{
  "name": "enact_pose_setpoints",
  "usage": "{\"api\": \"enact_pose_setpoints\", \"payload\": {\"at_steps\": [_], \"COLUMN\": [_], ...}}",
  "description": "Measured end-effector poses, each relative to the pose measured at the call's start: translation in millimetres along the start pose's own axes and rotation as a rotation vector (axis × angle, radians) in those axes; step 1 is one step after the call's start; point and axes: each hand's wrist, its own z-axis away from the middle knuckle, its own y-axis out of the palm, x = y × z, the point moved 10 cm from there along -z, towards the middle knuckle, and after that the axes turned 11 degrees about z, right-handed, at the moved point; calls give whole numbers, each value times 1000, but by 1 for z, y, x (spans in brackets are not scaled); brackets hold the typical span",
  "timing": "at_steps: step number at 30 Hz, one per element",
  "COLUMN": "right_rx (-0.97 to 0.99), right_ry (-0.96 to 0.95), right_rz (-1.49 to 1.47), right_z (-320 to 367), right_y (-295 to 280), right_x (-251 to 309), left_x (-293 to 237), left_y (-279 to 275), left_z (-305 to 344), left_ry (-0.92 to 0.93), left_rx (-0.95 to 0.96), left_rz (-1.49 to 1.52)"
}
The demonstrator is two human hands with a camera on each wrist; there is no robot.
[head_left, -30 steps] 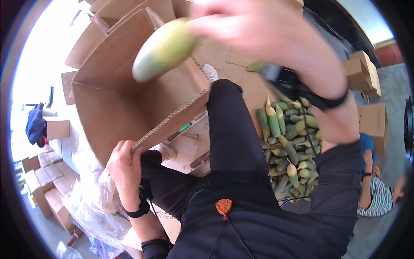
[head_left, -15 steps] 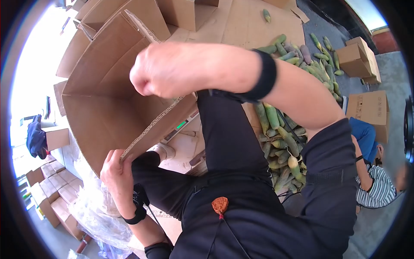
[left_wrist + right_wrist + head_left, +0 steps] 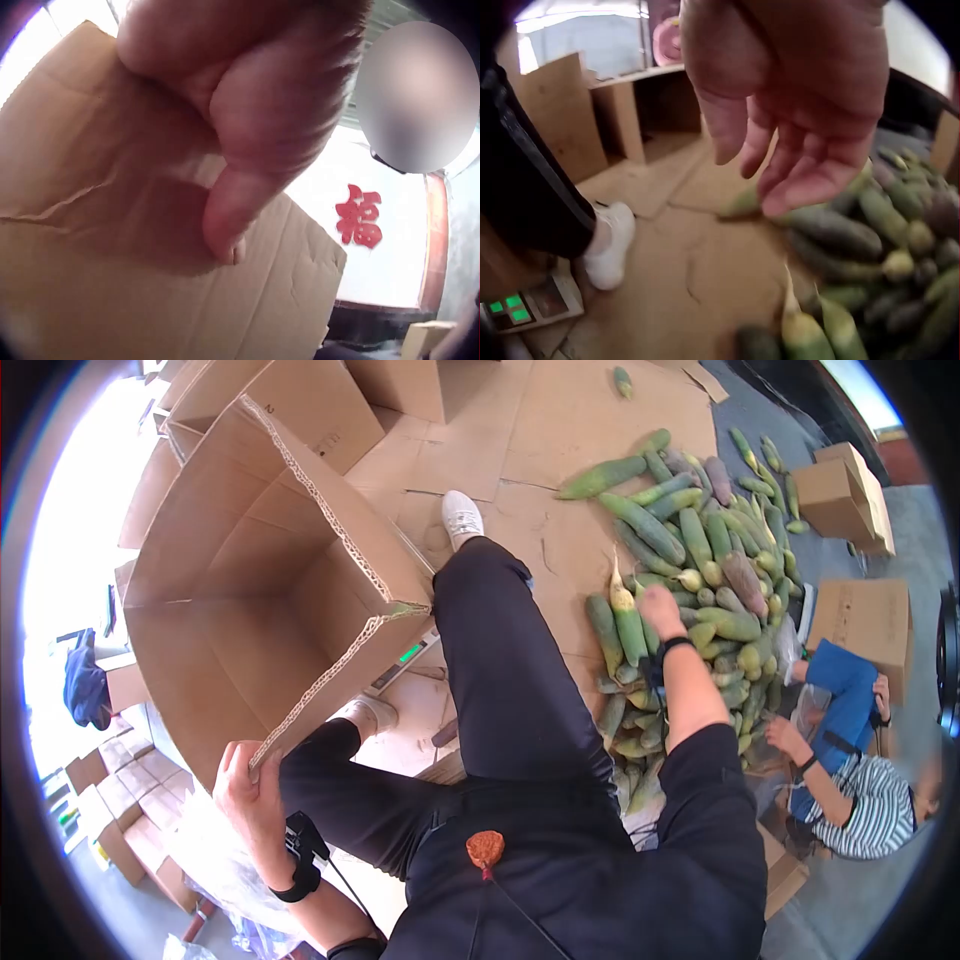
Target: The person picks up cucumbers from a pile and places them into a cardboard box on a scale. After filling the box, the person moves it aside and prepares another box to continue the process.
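My left hand (image 3: 245, 795) grips the near rim of a large open cardboard box (image 3: 340, 695). In the left wrist view its thumb (image 3: 231, 217) presses flat on the cardboard wall. My right hand (image 3: 660, 612) hovers over a big heap of green radishes (image 3: 735, 625) to the right of my legs. The right wrist view shows that hand (image 3: 795, 112) with loosely bent fingers and nothing in them. Just below it lie radishes with pale, pointed root ends (image 3: 802, 330). The inner bottom of the box is partly in shadow.
A scale with a green display (image 3: 410, 653) sits beneath the box. My white shoe (image 3: 462, 517) rests on flattened cardboard (image 3: 560, 430). Another person in a striped shirt (image 3: 875, 805) sits at the right, near more boxes (image 3: 860, 620). Plastic wrap (image 3: 225, 860) lies at the left.
One second ago my right hand carried a radish over the box; half a second ago it was above the box opening. Now it is over the heap. My left hand keeps its grip.
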Motion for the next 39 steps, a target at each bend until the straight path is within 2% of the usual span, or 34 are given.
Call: {"api": "enact_pose_setpoints", "payload": {"at_steps": [1, 2, 5, 7, 11, 14, 17, 20, 22, 23, 25, 26, 27, 29, 30, 31, 33, 34, 35, 39], "right_rx": [-21, 45, 148, 244, 325, 297, 262, 270, 240, 234, 375, 427, 419, 401, 462, 458, 499, 442, 437, 256], "right_ry": [69, 168, 276, 383, 419, 468, 522, 528, 443, 438, 469, 544, 539, 673, 717, 705, 445, 348, 341, -121], "right_rz": [-99, -87, -198, 28, 177, 181, 270, 234, 62, 66, -346, -496, -491, -1026, -1218, -1217, -1368, -1358, -1355, -1233], "right_z": [10, 20, 49, 71, 71, 68, 67, 68, 63, 61, 56, 65, 65, 70, 73, 75, 80, 86, 90, 101], "right_y": [23, 49, 124, 106, 118, 131, 126, 118, 116, 113, 131, 114, 109, 107, 104, 92, 39, 5, -18, -159], "right_x": [-25, -46, -86, -63, -57, -65, -66, -64, -57, -60, -56, -38, -34, -18, -5, 0, 48, 68, 79, 150], "left_x": [3, 4, 5, 3, 3, 1, 3, 3, 2, 2, 0, -1, -1, -2, -1, -2, -2, -3, -4, 1], "left_y": [0, -1, 1, 3, 3, 0, 0, 1, 0, -1, -3, -3, -4, -6, -8, -8, -10, -10, -11, -13], "left_z": [0, -1, -4, -5, -7, -8, -7, -7, -8, -8, -9, -8, -8, -7, -7, -7, -7, -6, -6, -3], "left_ry": [-13, -25, -43, -44, -37, -34, -54, -58, -62, -63, -53, -38, -42, -9, -10, 11, 28, 38, 52, 64], "left_rx": [7, -6, 9, 24, 17, 7, 13, 28, 25, 22, 7, 8, 1, -8, -17, -12, -16, -20, -23, -39], "left_rz": [23, 10, 24, 32, 24, 38, 11, -5, -5, -3, 4, 7, 14, 3, 9, -1, -4, -23, -42, -42]}}
